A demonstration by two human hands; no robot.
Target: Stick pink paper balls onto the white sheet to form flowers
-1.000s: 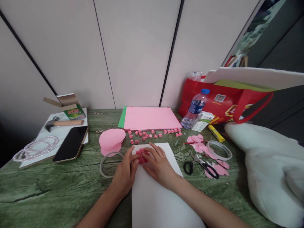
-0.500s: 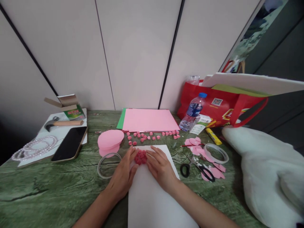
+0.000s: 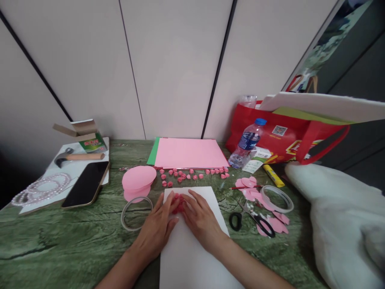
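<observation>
A cluster of small pink rolled paper roses [image 3: 179, 207] lies near the far end of a white board [image 3: 192, 261]. My left hand [image 3: 158, 224] rests against its left side, fingers stretched out and partly over the roses. From the right, my right hand [image 3: 202, 220] touches the cluster with its fingers extended. Both hands are open, and between them they hide much of the cluster. Beyond the board, several loose paper roses [image 3: 195, 177] are scattered in rows. A roll of tape [image 3: 122, 218] lies beside my left hand.
Pink paper ovals [image 3: 138, 178] and pink sheets [image 3: 188, 152] lie further back. On the right are scissors [image 3: 261, 224], another tape roll [image 3: 288, 204], a glue stick [image 3: 273, 176], a bottle [image 3: 248, 140] and a red bag [image 3: 264, 124]. A phone [image 3: 86, 184] and hammer [image 3: 81, 156] are left.
Both hands have moved inward over the rose cluster, so less of it shows. The left fingers now reach across its top. The view has shifted slightly.
</observation>
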